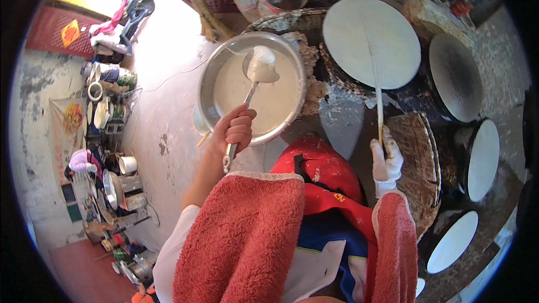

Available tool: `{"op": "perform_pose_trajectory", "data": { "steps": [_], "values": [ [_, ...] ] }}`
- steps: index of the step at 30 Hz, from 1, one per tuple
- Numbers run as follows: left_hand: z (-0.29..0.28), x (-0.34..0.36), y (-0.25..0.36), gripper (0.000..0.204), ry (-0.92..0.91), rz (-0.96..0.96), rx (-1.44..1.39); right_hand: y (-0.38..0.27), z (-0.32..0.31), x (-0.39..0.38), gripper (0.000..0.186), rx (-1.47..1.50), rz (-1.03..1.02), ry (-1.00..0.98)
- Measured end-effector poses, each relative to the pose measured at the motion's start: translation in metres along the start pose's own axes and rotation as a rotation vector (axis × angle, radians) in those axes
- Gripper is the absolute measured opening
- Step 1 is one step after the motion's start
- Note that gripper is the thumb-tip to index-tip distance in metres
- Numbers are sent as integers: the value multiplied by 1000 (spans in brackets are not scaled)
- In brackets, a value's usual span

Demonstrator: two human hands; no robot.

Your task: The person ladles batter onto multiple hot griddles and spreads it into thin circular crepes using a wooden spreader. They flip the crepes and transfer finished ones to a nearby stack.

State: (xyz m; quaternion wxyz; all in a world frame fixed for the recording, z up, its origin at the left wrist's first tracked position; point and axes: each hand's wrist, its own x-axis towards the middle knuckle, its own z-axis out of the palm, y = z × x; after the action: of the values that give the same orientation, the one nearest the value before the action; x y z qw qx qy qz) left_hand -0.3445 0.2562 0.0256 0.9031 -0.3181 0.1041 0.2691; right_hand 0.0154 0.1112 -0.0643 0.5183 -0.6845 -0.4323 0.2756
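Left hand (pixel 236 129) is clenching ladle (pixel 251 94); gloved right hand (pixel 387 163) is pinching long stick (pixel 379 101); far metal basin (pixel 208 90) is holding creamy liquid (pixel 233 92).

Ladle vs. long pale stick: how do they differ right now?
Shape: the ladle is cupped at one end; the long pale stick is thin and straight. Length: the stick looks longer than the ladle. Place: the ladle is above the metal basin; the stick crosses the pale disc. Shared: each is held, ladle in the left grip, stick in the right grip.

Head-worn fisheye view, close overhead, facing down
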Motion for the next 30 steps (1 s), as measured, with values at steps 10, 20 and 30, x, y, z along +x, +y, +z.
{"op": "perform_pose_trajectory", "data": {
  "steps": [10,20,30],
  "values": [
    [20,27,-30,31,-346,41,71,41,-45,-46,44,47,385,180],
    [84,-26,-25,33,-301,318,659,71,-41,-19,45,210,412,156],
    [18,28,-27,34,194,232,339,76,-51,-32,43,166,469,230]
  ]
}}
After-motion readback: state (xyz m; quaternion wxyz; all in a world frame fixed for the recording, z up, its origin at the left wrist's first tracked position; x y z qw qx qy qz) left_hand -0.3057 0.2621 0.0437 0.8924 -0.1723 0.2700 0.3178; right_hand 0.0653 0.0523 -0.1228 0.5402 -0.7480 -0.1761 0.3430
